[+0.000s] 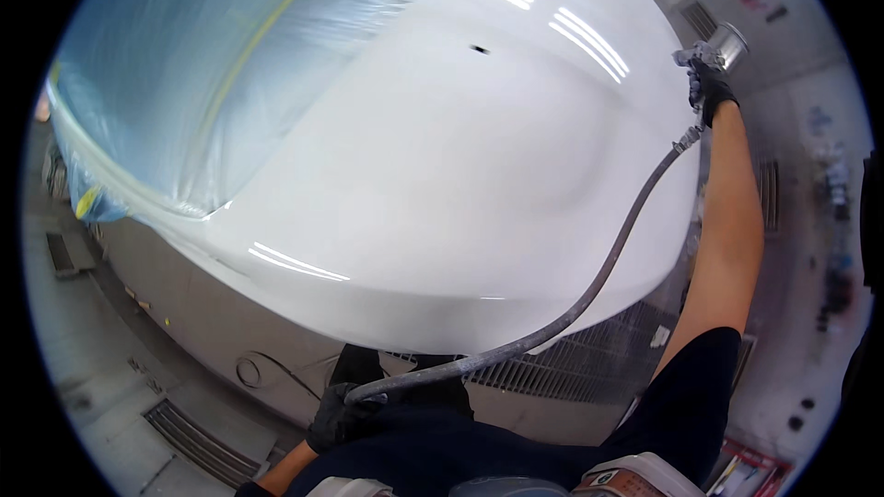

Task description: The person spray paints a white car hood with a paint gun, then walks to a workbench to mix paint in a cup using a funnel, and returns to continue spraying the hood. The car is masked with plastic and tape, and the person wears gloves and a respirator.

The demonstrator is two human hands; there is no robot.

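My right arm reaches far out to the right, and my right hand (714,92), in a black glove, is closed round the handle of a paint spray gun (697,55). A silver cup (730,44) is fixed to the gun. From its handle a grey air hose (612,262) curves down over the edge of a glossy white car hood (442,175). Low and near my body, my left hand (336,419), also black-gloved, grips the hose. The gun is at the hood's right edge; whether it sprays cannot be made out.
Clear plastic masking film (249,55) with a yellow strip covers the far left of the car. Metal floor grates (198,442) lie at lower left, and another grate (571,359) under the hood's front edge. A thin coiled line (250,370) rests on the floor. Blurred items (836,294) stand at far right.
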